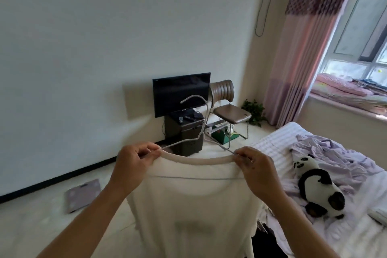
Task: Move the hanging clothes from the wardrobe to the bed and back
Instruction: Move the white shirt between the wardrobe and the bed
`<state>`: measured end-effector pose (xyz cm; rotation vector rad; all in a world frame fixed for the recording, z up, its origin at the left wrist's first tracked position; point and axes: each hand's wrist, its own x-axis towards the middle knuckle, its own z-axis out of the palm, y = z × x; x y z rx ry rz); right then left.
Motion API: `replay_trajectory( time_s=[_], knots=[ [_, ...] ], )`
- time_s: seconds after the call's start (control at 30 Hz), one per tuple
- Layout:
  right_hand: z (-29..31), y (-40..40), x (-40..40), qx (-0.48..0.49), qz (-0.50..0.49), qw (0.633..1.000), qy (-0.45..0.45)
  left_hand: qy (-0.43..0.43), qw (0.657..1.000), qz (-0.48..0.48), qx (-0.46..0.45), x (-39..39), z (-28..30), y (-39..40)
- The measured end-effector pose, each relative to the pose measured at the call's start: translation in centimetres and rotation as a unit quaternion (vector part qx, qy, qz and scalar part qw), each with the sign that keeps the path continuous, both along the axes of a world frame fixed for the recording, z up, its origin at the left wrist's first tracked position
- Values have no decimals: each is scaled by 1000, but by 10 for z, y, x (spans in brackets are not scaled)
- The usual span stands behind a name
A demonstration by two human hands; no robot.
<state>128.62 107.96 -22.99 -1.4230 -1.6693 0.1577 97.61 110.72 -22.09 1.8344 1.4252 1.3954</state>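
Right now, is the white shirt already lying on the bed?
No: both the left hand and right hand hold the white shirt up by its collar, on its hanger.

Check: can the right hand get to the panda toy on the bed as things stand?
Probably not right away. The right hand is pinching the shirt collar and hanger. The panda toy lies uncovered on the bed to its right; it looks reachable once freed.

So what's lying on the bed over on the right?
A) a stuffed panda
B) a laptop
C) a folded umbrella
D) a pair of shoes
A: a black-and-white stuffed panda lies on the bed, beside rumpled lilac cloth.
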Motion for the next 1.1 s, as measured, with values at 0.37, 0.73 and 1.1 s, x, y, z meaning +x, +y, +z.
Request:
replay_trajectory(
  time_s=[0.37,0.73,1.1],
  knots=[
    [54,-26,-143,39,143,989,-25,-6,988,149,30,-140,49,-111],
    [77,-89,-338,17,284,959,6,-4,964,264,39,-309,72,-259],
    [84,-179,-536,30,439,898,19,16,902,428,57,-437,84,-439]
  ],
)
